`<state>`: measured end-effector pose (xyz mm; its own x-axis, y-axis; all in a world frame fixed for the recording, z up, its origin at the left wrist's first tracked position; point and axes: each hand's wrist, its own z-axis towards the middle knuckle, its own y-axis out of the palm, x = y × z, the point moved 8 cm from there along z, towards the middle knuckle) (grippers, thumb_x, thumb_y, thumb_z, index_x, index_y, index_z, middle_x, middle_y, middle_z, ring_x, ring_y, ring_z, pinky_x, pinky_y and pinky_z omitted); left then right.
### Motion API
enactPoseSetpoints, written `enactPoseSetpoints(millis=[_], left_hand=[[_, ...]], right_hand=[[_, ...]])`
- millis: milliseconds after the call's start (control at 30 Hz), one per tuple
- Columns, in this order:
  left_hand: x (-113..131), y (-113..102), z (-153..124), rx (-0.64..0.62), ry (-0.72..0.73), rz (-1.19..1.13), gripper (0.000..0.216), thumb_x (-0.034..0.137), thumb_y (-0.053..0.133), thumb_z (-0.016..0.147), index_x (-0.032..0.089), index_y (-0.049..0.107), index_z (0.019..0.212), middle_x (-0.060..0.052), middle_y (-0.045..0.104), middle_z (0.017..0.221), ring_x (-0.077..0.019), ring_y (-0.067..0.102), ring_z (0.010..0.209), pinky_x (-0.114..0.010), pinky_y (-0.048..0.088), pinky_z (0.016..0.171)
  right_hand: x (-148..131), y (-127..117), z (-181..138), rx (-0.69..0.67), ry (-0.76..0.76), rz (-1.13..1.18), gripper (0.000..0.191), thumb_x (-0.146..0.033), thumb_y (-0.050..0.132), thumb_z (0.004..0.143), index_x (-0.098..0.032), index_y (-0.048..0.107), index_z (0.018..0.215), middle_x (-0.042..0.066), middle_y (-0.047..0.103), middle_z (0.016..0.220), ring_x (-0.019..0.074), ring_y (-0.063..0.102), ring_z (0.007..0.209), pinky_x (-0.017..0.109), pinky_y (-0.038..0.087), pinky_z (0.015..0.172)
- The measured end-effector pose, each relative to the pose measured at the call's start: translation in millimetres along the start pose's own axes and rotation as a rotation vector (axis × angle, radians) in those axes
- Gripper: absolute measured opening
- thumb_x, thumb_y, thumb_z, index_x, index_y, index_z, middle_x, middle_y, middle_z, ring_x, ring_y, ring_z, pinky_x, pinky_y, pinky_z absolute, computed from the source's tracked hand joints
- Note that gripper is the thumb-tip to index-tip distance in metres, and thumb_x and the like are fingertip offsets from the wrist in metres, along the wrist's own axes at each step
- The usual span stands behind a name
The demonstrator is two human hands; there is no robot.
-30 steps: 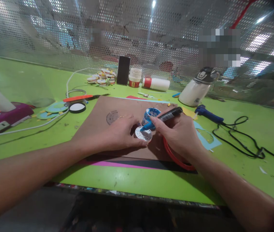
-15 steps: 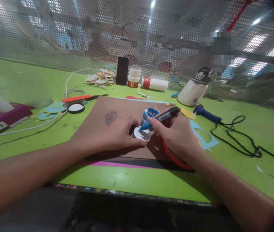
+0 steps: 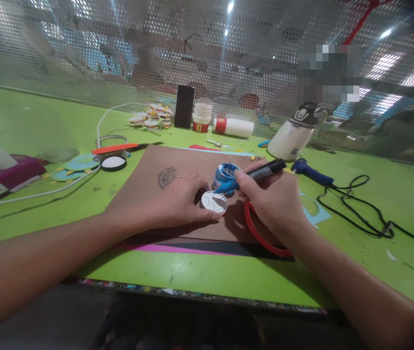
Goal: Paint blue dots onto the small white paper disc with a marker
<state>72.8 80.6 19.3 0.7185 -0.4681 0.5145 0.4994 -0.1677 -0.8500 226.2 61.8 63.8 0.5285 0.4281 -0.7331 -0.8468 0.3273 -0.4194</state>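
Note:
My left hand point(image 3: 183, 200) grips the edge of a small round white disc point(image 3: 214, 202) marked with blue dots and lines. In my right hand point(image 3: 270, 197) is a marker point(image 3: 261, 173) with a black body and a blue front end. Its tip points down at the disc's far edge; whether it touches I cannot tell. Just behind the disc stands a blue paint jar point(image 3: 223, 175) with whitish smears inside. Under both hands lies a brown board point(image 3: 134, 189), with a clear protractor point(image 3: 166, 178) on it. A red ring-shaped handle point(image 3: 258, 236) shows beneath my right wrist.
A glue gun point(image 3: 312, 173) with a black cord lies right, near a white kettle point(image 3: 289, 138). At the back are a phone point(image 3: 184, 107), paper cups point(image 3: 233, 127) and small discs. Left are an orange cutter point(image 3: 115, 148), a round black-rimmed lid point(image 3: 114, 163) and a purple power strip point(image 3: 9, 175).
My right hand has moved slightly right with the marker, and its tip has shifted from the disc's middle to its far edge. My left hand keeps its hold on the disc.

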Motion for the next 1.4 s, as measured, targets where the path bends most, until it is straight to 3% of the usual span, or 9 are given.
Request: enactPoseSetpoints(millis=[267,733,867,1033,1233,1400], left_hand=[[-3.4,0.8,2.0,0.005,0.001,0.005,0.042,0.055,0.072,0.069,0.02,0.062,0.089,-0.006,0.063,0.093,-0.0242,0.055,0.082,-0.034,0.039,0.066],[-3.2,0.8,2.7,0.012,0.006,-0.021,0.038,0.052,0.073,0.069,0.021,0.06,0.086,-0.005,0.064,0.093,-0.0235,0.056,0.081,-0.033,0.039,0.064],[-5.1,2.3,3.3,0.005,-0.005,-0.028,0.042,0.054,0.073,0.068,0.021,0.061,0.091,-0.006,0.064,0.097,-0.0259,0.056,0.087,-0.035,0.04,0.068],[-6.2,4.6,3.6,-0.01,-0.008,-0.022,0.043,0.056,0.071,0.069,0.021,0.059,0.091,-0.006,0.063,0.095,-0.0254,0.056,0.085,-0.036,0.04,0.068],[-6.0,4.2,3.5,-0.01,-0.014,-0.027,0.042,0.055,0.071,0.069,0.02,0.06,0.089,-0.006,0.064,0.095,-0.0247,0.056,0.083,-0.035,0.039,0.067],[-4.9,3.1,2.5,-0.015,-0.02,-0.014,0.042,0.056,0.072,0.069,0.02,0.06,0.088,-0.006,0.063,0.092,-0.0234,0.055,0.081,-0.032,0.037,0.064]], right_hand=[[-7.4,8.6,-3.0,-0.073,-0.027,0.052,0.014,-0.022,0.066,0.082,-0.021,0.059,0.07,-0.004,0.055,0.052,0.0116,0.051,0.045,0.027,0.042,0.047],[-4.9,11.0,-4.5,-0.105,-0.015,-0.033,0.014,-0.027,0.066,0.083,-0.018,0.061,0.073,-0.004,0.059,0.052,0.0118,0.054,0.047,0.025,0.041,0.048],[-2.7,11.3,-4.6,-0.092,-0.031,-0.065,0.022,-0.029,0.068,0.082,-0.018,0.059,0.066,-0.002,0.059,0.052,0.0122,0.054,0.049,0.025,0.041,0.048],[-0.9,14.6,-4.4,-0.084,-0.067,0.034,0.023,-0.033,0.07,0.083,-0.017,0.066,0.068,0.001,0.069,0.066,0.0141,0.061,0.061,0.026,0.048,0.056],[7.9,15.6,-4.8,-0.075,-0.007,0.083,0.029,-0.037,0.072,0.082,-0.017,0.066,0.063,0.0,0.067,0.06,0.0126,0.059,0.053,0.025,0.045,0.049],[-0.6,4.5,-2.5,0.027,-0.055,0.091,0.031,-0.036,0.074,0.08,-0.018,0.064,0.057,0.001,0.067,0.058,0.0137,0.061,0.054,0.025,0.047,0.05]])
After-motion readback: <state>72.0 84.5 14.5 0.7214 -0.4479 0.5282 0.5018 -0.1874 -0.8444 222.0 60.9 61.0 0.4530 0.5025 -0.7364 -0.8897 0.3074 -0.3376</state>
